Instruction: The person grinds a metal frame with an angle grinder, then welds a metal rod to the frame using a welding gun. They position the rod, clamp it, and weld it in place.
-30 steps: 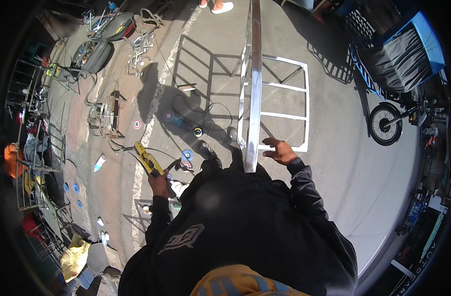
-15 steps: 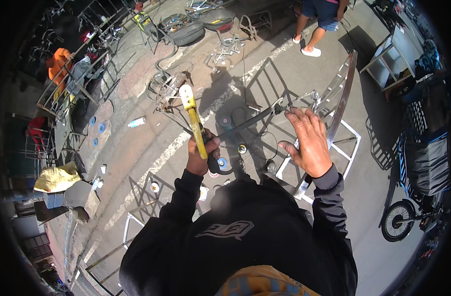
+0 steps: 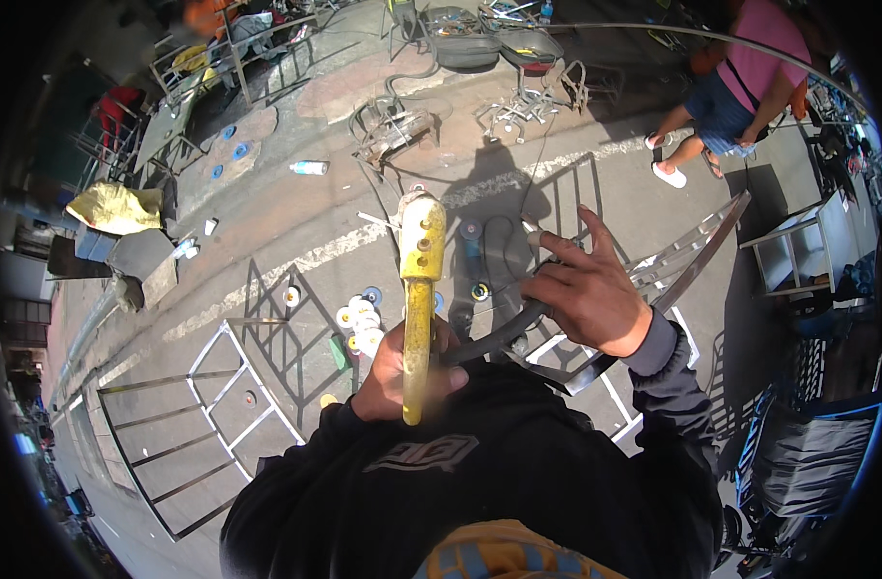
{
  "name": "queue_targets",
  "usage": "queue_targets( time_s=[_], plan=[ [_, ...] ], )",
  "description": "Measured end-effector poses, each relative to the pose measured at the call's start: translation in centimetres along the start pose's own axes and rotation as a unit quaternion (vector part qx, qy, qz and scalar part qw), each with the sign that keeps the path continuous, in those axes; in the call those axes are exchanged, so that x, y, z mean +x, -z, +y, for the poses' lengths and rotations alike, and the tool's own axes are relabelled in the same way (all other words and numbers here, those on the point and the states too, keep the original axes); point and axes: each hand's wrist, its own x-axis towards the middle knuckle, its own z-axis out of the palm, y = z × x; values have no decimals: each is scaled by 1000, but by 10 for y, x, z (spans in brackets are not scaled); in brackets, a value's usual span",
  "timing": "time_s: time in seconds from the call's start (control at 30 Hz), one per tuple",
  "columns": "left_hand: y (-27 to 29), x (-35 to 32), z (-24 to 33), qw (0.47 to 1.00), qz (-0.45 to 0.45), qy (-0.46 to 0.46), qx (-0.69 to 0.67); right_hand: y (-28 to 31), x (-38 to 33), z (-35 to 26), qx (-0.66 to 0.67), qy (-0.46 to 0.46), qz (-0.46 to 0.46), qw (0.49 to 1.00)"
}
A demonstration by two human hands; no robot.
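Yellow tool [image 3: 419, 318] foremost, metal frame [image 3: 209, 411] left, perhaps grinding discs [image 3: 368, 340] between

The top [image 3: 547, 473] is black and loose, with a dull matte body and long sleeves. A pale grey print [image 3: 423, 454] of angular outlined shapes crosses its chest. The right sleeve [image 3: 687, 410] has a faint sheen and many creases along the forearm, and its cuff [image 3: 652, 345] is smoother and dark, tinged navy. The left sleeve [image 3: 310, 439] is also black. At the neck sits a yellow-orange cloth [image 3: 504, 540] with grey-blue patches. The left grip [image 3: 383, 376] and right grip [image 3: 597, 307] are bare.
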Motion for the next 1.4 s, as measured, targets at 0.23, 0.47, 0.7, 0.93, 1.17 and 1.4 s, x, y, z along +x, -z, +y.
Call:
queue_targets(
  time_s=[0.23,0.47,0.7,0.93,1.17,1.4],
  plan=[
    [-30,18,47,992,-86,-29,-85,104,-28,-33,-176,-11,178,968],
    [-76,105,8,985,-152,-10,-84,127,-76,-34,-298,-139,65,942],
    [-87,177,-58,979,-193,31,-61,57,-106,11,-241,-307,7,921],
    [-34,228,-117,993,-114,20,-20,-21,-66,48,-175,-357,-29,917],
    [93,189,-156,973,99,152,-141,-55,4,9,-24,-333,-43,942],
    [188,52,-189,893,271,141,-330,-11,-48,-54,199,-301,100,927]
  ],
)
